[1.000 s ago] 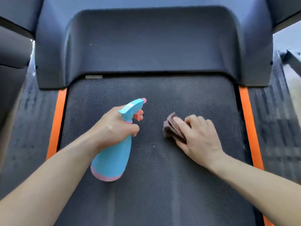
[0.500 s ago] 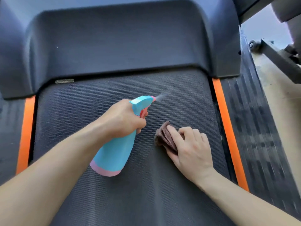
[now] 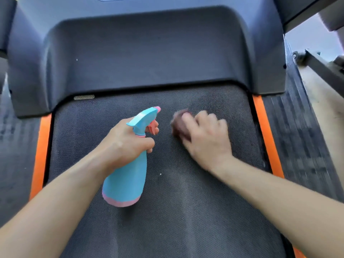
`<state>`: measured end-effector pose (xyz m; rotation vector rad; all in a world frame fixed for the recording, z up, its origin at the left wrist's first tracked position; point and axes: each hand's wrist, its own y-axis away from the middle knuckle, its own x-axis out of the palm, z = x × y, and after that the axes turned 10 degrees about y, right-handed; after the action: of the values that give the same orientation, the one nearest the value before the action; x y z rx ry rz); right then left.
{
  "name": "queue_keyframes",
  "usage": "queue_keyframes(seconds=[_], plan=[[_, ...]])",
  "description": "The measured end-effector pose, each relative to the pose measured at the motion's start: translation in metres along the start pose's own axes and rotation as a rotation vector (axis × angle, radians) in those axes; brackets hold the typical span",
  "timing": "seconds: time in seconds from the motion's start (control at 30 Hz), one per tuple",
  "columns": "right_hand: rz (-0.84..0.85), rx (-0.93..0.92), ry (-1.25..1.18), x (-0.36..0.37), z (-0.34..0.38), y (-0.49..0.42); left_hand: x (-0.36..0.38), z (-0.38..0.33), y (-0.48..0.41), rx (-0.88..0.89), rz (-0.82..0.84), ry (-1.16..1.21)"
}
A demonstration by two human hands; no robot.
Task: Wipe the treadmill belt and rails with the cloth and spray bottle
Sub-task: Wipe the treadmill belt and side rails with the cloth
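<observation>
Right grip (image 3: 206,138) on crumpled brown cloth (image 3: 178,124)

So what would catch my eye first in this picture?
The bright blue-and-pink spray bottle, gripped by the left hand over the middle of the dark treadmill belt, stands out first. Just right of it, the right hand holds a brownish cloth against the belt. Orange strips edge the belt on both sides.

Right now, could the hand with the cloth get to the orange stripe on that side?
Probably yes. The right hand holds the cloth on the belt, and only bare belt lies between it and the right orange stripe; nothing blocks a sideways slide.
</observation>
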<state>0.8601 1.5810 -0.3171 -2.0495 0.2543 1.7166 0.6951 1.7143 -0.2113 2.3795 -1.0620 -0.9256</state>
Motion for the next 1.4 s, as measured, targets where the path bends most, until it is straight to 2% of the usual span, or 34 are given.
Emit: queue_keyframes(seconds=[0.07, 0.1, 0.17, 0.27, 0.33, 0.4, 0.47, 0.53, 0.57, 0.67, 0.73, 0.8, 0.9, 0.93, 1.03, 1.17, 1.23, 1.3, 1.4], plan=[[-0.027, -0.274, -0.027, -0.001, 0.002, 0.024, -0.004, 0.003, -0.001, -0.003, 0.002, 0.001], [-0.018, -0.329, -0.035, 0.000, -0.007, 0.019, -0.006, 0.004, -0.001, 0.000, 0.004, 0.006], [-0.007, -0.225, 0.017, 0.008, -0.021, -0.008, -0.008, 0.008, -0.001, 0.017, 0.007, 0.043], [0.039, 0.157, 0.066, 0.016, -0.033, -0.064, -0.012, 0.014, 0.000, 0.038, -0.012, 0.107], [0.047, 0.236, 0.085, 0.018, -0.023, -0.065, -0.013, 0.019, 0.001, 0.059, -0.014, 0.135], [-0.001, 0.106, 0.086, 0.013, -0.007, -0.038, -0.014, 0.022, 0.003, 0.075, -0.008, 0.158], [-0.055, -0.182, 0.049, 0.005, 0.003, -0.001, -0.015, 0.025, 0.004, 0.069, -0.009, 0.149], [-0.068, -0.327, 0.039, 0.008, -0.001, 0.006, -0.016, 0.028, 0.004, 0.059, -0.004, 0.158], [-0.059, -0.286, 0.043, 0.011, -0.005, -0.004, -0.016, 0.030, 0.004, 0.056, -0.007, 0.165], [-0.009, 0.059, 0.025, 0.017, -0.002, -0.054, -0.016, 0.034, 0.004, 0.046, -0.056, 0.182], [-0.008, 0.129, 0.069, 0.019, 0.009, -0.075, -0.015, 0.033, 0.004, 0.017, -0.074, 0.209], [-0.052, 0.013, 0.060, 0.016, 0.029, -0.082, -0.013, 0.031, 0.003, 0.009, -0.068, 0.195], [-0.099, -0.290, 0.005, 0.015, 0.057, -0.081, -0.009, 0.027, 0.002, -0.021, -0.073, 0.107], [-0.094, -0.324, -0.006, 0.015, 0.059, -0.080, -0.009, 0.027, 0.001, -0.028, -0.082, 0.094], [-0.036, -0.252, -0.001, 0.012, 0.019, -0.076, -0.010, 0.029, 0.003, -0.007, -0.070, 0.151], [0.054, 0.069, 0.017, 0.008, -0.073, -0.060, -0.019, 0.039, 0.008, -0.016, -0.122, 0.244], [0.049, 0.152, 0.033, 0.010, -0.073, -0.057, -0.020, 0.041, 0.009, -0.002, -0.117, 0.283], [0.019, 0.129, 0.049, 0.012, -0.036, -0.068, -0.020, 0.038, 0.009, 0.005, -0.108, 0.300], [-0.024, -0.110, -0.011, 0.013, 0.041, -0.095, -0.016, 0.034, 0.008, 0.015, -0.098, 0.262]])
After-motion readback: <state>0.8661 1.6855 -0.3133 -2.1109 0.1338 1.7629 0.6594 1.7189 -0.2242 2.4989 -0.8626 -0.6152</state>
